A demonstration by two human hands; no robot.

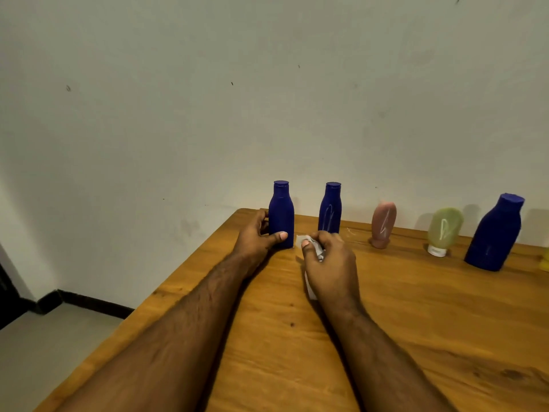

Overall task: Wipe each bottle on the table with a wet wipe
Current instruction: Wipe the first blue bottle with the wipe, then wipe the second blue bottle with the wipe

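on the grained wooden desk (386, 307), the left hand (255, 236) wraps a matte blue bottle (281, 215); the right hand (329, 260) clutches a crumpled white wipe (312, 248) beside it.

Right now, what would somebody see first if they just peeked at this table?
Probably the left hand gripping the leftmost blue bottle near the wooden table's far corner, while the right hand beside it clutches a crumpled wet wipe. Further right stand more bottles with white scribbles.
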